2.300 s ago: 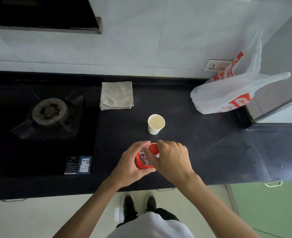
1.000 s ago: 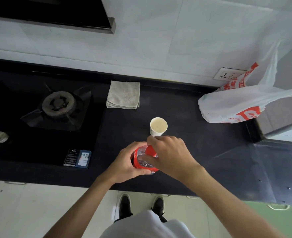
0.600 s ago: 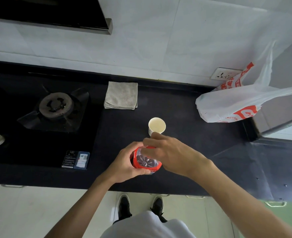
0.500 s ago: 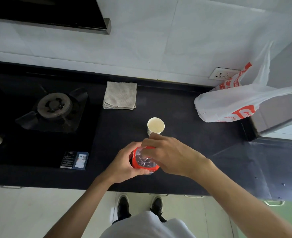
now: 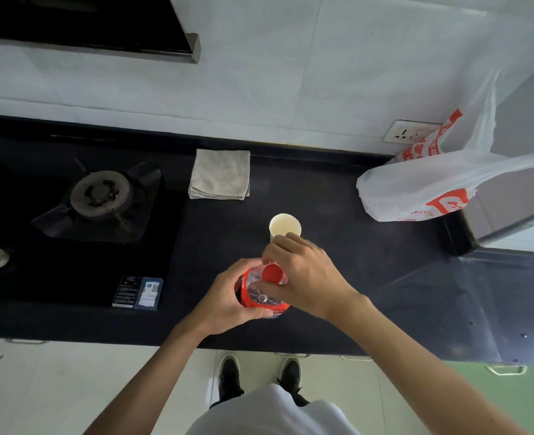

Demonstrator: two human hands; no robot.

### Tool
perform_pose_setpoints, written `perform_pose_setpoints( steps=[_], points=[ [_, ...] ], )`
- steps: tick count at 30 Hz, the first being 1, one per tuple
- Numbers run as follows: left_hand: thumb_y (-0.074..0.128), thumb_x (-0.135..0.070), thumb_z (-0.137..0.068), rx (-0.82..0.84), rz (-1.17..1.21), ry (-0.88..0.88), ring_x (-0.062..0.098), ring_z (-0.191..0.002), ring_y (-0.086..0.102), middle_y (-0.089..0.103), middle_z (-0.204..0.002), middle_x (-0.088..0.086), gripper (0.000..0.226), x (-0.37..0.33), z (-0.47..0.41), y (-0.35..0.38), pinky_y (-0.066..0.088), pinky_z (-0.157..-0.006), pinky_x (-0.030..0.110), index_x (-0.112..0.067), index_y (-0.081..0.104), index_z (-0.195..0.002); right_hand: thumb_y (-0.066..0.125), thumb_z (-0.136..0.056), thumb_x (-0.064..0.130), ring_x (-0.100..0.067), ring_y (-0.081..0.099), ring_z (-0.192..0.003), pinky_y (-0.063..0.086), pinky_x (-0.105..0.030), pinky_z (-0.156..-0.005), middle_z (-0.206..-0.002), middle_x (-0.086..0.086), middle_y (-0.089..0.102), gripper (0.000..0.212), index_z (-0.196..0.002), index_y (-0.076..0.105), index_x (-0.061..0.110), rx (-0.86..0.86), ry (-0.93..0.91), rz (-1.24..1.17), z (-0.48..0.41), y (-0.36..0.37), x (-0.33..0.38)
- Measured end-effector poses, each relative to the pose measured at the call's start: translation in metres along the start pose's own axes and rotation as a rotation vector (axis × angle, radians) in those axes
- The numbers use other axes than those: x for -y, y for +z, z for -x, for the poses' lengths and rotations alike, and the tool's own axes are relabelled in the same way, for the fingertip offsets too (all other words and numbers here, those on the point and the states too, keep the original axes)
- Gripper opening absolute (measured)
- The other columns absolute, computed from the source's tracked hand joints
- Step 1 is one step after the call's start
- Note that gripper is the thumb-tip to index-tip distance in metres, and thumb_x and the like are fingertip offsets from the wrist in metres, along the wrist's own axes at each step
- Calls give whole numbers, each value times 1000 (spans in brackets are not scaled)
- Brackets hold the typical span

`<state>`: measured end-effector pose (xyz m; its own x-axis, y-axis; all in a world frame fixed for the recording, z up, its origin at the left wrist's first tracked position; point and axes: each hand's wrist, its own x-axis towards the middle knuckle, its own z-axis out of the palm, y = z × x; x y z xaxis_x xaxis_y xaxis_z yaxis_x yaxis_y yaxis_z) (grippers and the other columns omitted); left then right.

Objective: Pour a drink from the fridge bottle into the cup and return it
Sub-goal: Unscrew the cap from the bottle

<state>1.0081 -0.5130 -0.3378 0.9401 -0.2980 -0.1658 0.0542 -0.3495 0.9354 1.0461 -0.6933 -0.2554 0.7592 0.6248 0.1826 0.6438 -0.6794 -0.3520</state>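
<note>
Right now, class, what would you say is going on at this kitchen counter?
A person stands at a dark counter. The left hand grips a red-labelled bottle around its body, while the right hand holds the red cap at the bottle's top. A paper cup stands upright just beyond the hands, and nothing is being poured into it yet.

Black counter under pale tiled wall, pale floor

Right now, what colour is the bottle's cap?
Red cap, on the clear plastic bottle; head view.
</note>
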Motion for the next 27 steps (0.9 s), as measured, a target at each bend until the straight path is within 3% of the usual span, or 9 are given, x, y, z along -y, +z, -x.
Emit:
perform_pose_setpoints(
  steps=[4, 7, 11, 16, 19, 21, 27],
  points=[
    [91, -33, -68, -11, 8, 15, 4, -123, 55, 57, -127, -21, 79, 2, 0, 0, 53, -93, 18, -34, 48, -134, 58, -85, 54, -18, 56, -83, 54, -32, -69, -94, 2, 61, 42, -99, 65, 16, 27, 14, -19, 10, -4, -4],
    [90, -37, -67, -7, -3, 0, 6, -123, 56, 57, -128, -17, 81, 5, -1, 0, 53, -94, 19, -31, 47, -135, 70, -87, 38, -20, 57, -91, 57, -35, -72, -103, -2, 61, 33, -110, 66, 14, 33, -41, -79, 14, -8, -7],
    [91, -32, -67, -14, -11, -19, 7, -122, 56, 58, -127, -14, 81, 6, -1, 2, 53, -95, 20, -29, 47, -135, 68, -90, 23, -20, 55, -96, 55, -35, -79, -107, -4, 59, 29, -116, 65, 10, 14, -79, -208, 15, -8, -10],
    [92, -25, -66, -23, 25, -34, 13, -124, 57, 56, -129, -16, 82, 6, 0, 4, 57, -93, 32, -34, 48, -135, 73, -86, 13, -15, 58, -95, 51, -24, -81, -105, 1, 60, 26, -111, 65, 9, -77, 86, -598, 31, -13, -23],
    [91, -31, -64, -24, 34, -57, 12, -128, 53, 54, -133, -17, 84, 4, 1, 5, 57, -94, 36, -34, 48, -137, 76, -82, 11, -19, 63, -88, 52, -33, -79, -96, 3, 63, 25, -104, 65, 11, -168, 212, -720, 54, -12, -43],
    [91, -29, -65, -36, 35, -70, 9, -128, 52, 53, -133, -18, 84, 3, 2, 7, 57, -95, 35, -34, 48, -137, 77, -81, 8, -21, 65, -86, 52, -38, -78, -92, 4, 66, 23, -99, 64, 14, -182, 305, -737, 73, -7, -60],
    [89, -26, -66, -70, 33, -92, 9, -128, 52, 53, -133, -18, 83, 2, 4, 14, 59, -91, 33, -36, 47, -137, 85, -75, 17, -16, 65, -78, 54, -29, -70, -85, 10, 68, 22, -90, 68, 17, -134, 446, -656, 126, 20, -101]
  ],
)
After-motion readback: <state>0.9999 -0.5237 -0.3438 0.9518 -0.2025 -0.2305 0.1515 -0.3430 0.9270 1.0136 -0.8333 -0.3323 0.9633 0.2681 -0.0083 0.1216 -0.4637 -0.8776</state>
